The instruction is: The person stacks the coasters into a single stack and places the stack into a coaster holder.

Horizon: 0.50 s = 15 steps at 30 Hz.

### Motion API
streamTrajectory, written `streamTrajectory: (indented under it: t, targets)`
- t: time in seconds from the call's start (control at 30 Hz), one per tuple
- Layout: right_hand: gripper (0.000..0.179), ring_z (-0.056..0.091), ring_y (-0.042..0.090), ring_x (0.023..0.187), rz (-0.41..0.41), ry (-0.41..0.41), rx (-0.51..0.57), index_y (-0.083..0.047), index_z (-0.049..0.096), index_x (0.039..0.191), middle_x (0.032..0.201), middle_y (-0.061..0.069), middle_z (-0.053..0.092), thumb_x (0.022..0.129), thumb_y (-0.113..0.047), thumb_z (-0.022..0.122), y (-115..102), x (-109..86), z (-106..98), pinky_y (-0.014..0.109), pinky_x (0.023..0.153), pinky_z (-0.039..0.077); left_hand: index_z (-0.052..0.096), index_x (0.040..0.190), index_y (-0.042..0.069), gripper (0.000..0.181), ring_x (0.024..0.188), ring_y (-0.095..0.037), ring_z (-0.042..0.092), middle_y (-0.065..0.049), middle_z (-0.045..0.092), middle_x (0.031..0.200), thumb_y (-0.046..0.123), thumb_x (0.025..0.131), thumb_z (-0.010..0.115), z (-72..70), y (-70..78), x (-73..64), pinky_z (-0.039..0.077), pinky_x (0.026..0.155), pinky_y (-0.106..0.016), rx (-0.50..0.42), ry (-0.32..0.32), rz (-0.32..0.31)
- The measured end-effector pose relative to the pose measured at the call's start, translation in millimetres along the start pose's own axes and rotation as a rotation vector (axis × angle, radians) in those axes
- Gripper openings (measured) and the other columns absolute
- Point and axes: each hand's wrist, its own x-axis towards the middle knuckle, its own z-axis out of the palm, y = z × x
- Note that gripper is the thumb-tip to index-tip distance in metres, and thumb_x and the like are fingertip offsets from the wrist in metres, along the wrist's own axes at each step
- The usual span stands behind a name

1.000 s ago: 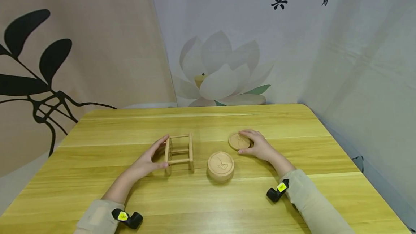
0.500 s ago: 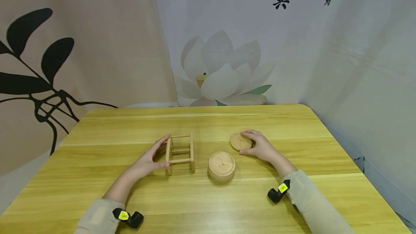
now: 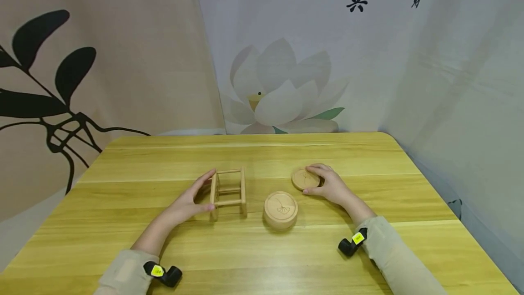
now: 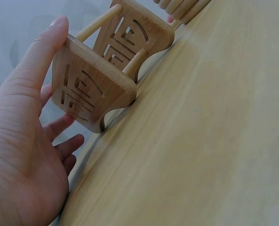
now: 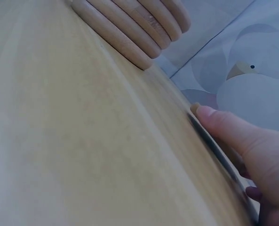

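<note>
A small wooden coaster rack stands on the table, its two slotted end panels joined by rods. My left hand grips its left panel by the edges; in the left wrist view, the thumb lies along one edge and fingertips touch the far side. To the right, a round wooden coaster lies flat, held at its right side between the thumb and fingers of my right hand. Between the hands sits a stack of several coasters, the top one engraved with a ginkgo leaf. The right wrist view shows the stack's layered edges.
The light wooden table has rounded far corners. Behind it hangs a cloth backdrop with printed leaves, a lotus and dark characters. Each sleeved wrist wears a small black camera, one at the left and one at the right wrist.
The whole head view has shifted slightly, so everything appears a little farther right. Both hands, the rack, the coaster and the stack keep their places on the table.
</note>
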Motion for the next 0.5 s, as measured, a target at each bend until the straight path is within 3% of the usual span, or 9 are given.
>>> streamTrajectory:
  t: [0.5]
  targets:
    - [0.076,0.039,0.035,0.128,-0.019,0.021,0.033,-0.001,0.053,0.136,0.136,0.014,0.048,0.073,-0.031,0.085,-7.1,-4.8,-4.0,0.054,0.107,0.027,0.019,0.154,0.025,0.091,0.137,-0.045,0.020,-0.020,0.023,0.153,0.019,0.084,0.076,0.8,1.8,-0.4,0.011,0.102,-0.072,0.002,0.001,-0.005]
